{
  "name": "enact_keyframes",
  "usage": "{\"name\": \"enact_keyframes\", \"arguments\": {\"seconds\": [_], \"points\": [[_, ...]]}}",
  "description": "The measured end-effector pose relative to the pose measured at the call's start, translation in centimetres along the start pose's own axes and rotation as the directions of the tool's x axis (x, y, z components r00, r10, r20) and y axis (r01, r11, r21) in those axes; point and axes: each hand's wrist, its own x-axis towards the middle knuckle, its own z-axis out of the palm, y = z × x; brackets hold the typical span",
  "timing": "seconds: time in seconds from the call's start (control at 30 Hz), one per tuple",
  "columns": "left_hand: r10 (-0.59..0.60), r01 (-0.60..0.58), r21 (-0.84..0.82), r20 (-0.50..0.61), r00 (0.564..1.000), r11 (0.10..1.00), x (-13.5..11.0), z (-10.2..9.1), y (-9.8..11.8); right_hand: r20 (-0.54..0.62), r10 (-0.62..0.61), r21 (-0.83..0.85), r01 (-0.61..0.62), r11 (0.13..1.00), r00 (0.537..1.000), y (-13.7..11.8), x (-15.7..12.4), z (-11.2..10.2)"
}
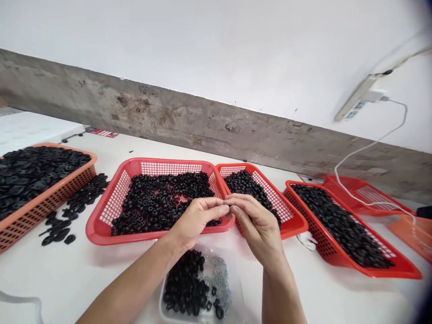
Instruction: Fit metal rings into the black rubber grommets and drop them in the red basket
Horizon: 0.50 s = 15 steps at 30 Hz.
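Table [67,279] holds black rings [162,202] beyond left hand [197,220] and right hand [258,225].

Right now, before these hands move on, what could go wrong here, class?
Anything dropped by the left hand's fingers could fall among the black rings in the red basket and get mixed up. The left forearm sits close to the clear plastic tub, so it might knock it.
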Motion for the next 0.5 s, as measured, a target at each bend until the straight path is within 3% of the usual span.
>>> {"name": "enact_keyframes", "arguments": {"seconds": [0.13, 0.27, 0.4, 0.5], "points": [[0.016, -0.013, 0.056, -0.048, 0.999, 0.998, 0.2, -0.1, -0.1, -0.034, 0.018, -0.01, -0.018, 1.0, 0.999, 0.0, -0.1, 0.2], [0.023, -0.021, 0.045, -0.05, 0.998, 0.999, 0.3, -0.4, 0.1, 0.048, -0.036, -0.155, 0.043, 0.987, 0.998, 0.2, -0.4, 0.3], [0.046, -0.044, 0.047, -0.04, 0.998, 0.998, 0.2, -0.1, 0.2, 0.081, -0.163, -0.439, 0.182, 0.88, 0.983, 0.8, -0.6, 0.9], [0.083, -0.075, 0.115, -0.067, 0.994, 0.991, 0.1, 0.2, 0.4, 0.054, -0.222, -0.553, 0.214, 0.805, 0.974, 1.1, -0.6, 1.7]]}}
